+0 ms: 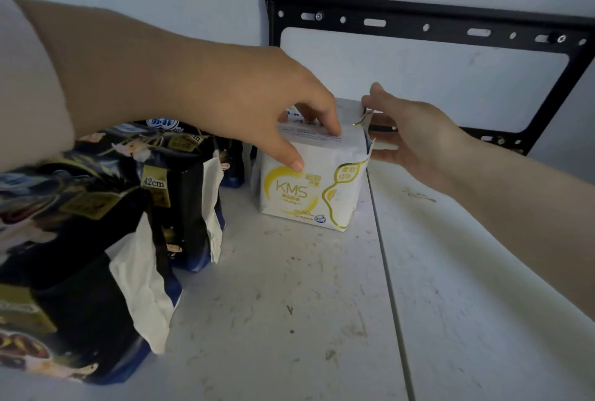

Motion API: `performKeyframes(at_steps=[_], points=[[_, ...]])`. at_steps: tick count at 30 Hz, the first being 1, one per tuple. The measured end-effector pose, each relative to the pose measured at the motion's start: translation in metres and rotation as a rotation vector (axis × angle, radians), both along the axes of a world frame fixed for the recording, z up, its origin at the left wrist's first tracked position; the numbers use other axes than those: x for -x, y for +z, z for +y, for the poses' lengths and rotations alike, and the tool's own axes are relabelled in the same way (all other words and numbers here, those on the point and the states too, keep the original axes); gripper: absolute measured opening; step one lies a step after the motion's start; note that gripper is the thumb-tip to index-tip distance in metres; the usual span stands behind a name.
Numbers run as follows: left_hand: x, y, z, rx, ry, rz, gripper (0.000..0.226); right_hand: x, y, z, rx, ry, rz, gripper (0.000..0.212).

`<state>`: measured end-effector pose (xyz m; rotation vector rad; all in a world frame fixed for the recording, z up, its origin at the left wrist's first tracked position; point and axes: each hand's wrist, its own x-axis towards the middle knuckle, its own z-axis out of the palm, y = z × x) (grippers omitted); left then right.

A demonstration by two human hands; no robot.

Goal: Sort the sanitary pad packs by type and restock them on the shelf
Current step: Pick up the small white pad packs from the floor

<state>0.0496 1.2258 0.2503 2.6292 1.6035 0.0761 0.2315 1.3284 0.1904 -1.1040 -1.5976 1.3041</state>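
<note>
Currently on shelf (289, 304): white KMS pack (309, 188), upright near the back edge. Left hand (283, 104) grips its top; right hand (412, 130) presses flat-fingered against its right side. Dark packs (180, 194) line the left edge (another type). Step: placement. Next, probably release it squarely.

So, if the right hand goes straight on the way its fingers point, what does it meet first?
The right hand would likely meet the white pack, at its right side.
</note>
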Motion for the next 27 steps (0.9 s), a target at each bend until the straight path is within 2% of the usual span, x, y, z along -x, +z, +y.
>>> performKeyframes(at_steps=[2, 5, 24, 27], points=[[-0.001, -0.004, 0.004, -0.050, -0.044, 0.032, 0.051, 0.004, 0.001, -0.001, 0.027, -0.009, 0.036, 0.029], [0.001, -0.005, 0.011, -0.086, -0.040, -0.002, 0.049, 0.007, 0.004, -0.001, 0.054, -0.016, 0.057, 0.032], [0.006, -0.011, 0.024, -0.124, 0.061, 0.031, 0.053, 0.022, 0.003, -0.008, 0.017, -0.023, -0.041, 0.028], [0.004, -0.011, 0.019, -0.136, 0.100, 0.032, 0.057, 0.026, 0.004, -0.012, 0.004, -0.065, -0.085, 0.044]])
